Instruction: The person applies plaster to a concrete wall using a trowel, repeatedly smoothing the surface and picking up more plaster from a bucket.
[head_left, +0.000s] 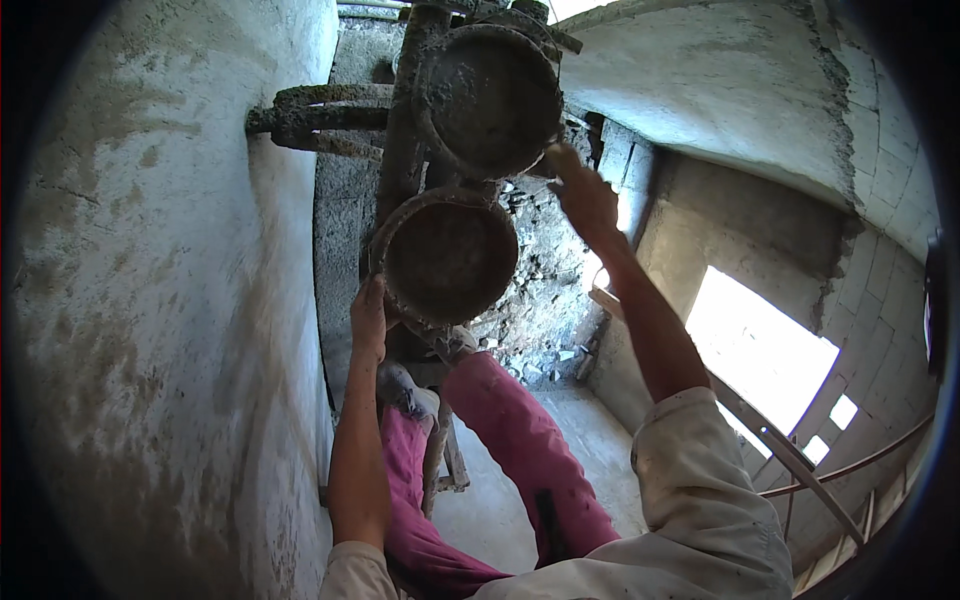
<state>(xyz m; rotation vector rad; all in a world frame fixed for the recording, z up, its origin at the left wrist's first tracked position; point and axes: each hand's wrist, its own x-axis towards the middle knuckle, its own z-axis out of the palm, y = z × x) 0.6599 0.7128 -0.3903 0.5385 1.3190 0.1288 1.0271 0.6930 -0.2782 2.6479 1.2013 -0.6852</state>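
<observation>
Two mortar-caked round basins are sitting one beyond the other along a dark timber plank, the near basin lying toward the plank's near end and the far basin lying toward its far end, both apparently overhanging its right edge; what is bearing their right sides is staying out of sight. The left hand is pinching the near basin's rim at the lower left, its fingers lying close together. The right hand, blurred, is closing around a short pale handle beside the far basin's lower right rim; whether that handle is belonging to a tool or is touching the basin, one cannot tell. Tipping is appearing the chief hazard: with the left hand holding only one side, an uneven pull could be rocking the near basin over the plank's right edge. The rims are lying touching or nearly so, so a jolt to one basin could be disturbing the other. Crusted residue could be making the left hand's hold slippery. Footing is posing a second risk: the shoes are standing close below the near basin, above a wooden frame and what is seeming a lower floor; the right arm's long reach could be drawing the body's weight outward, and a dropped basin could be striking the feet.
</observation>
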